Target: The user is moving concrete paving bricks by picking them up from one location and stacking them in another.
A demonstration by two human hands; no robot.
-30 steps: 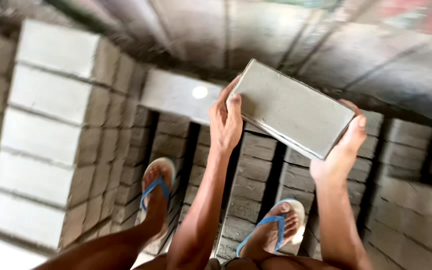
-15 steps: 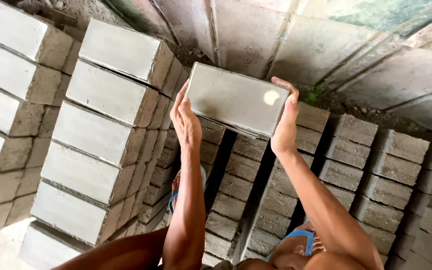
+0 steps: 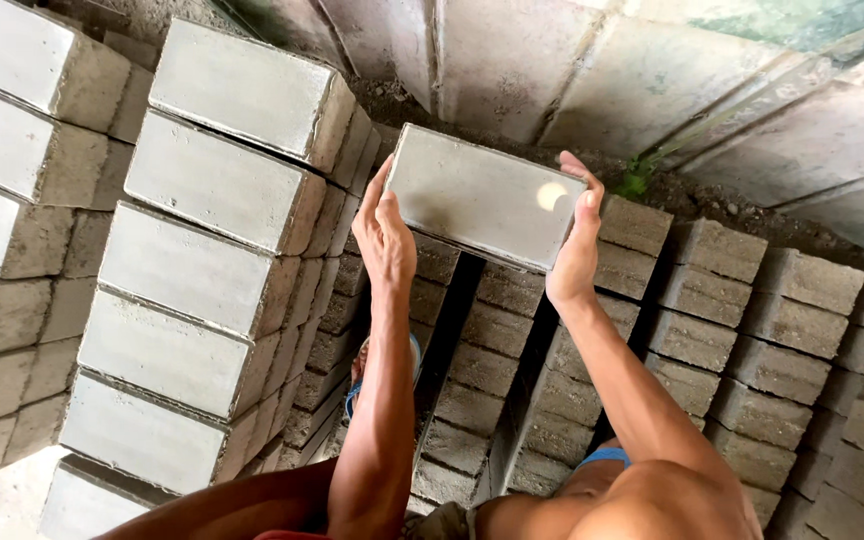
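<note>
Grey concrete block (image 3: pixel 482 197) is carried flat between both hands, at 12 o'clock from the body, above the low rows of laid blocks (image 3: pixel 722 330) and just beside the tall block stack (image 3: pixel 212 260) at 9 o'clock.

Hazards:
- The block appears held by side pressure only; no fingers are visible beneath it. If pressure slackens, it could slip and drop toward the sandalled foot (image 3: pixel 362 385) at 6 o'clock.
- The left end is close to the tall stack; a swing to 9 o'clock could knock the block or pinch the fingers.

Grip:
- Left hand (image 3: pixel 384 232): flat open palm pressed against the block's left end, fingers pointing up.
- Right hand (image 3: pixel 577 250): palm against the right end, thumb lying on the upper face.
- Both hands are spread the full length of the block.
</note>
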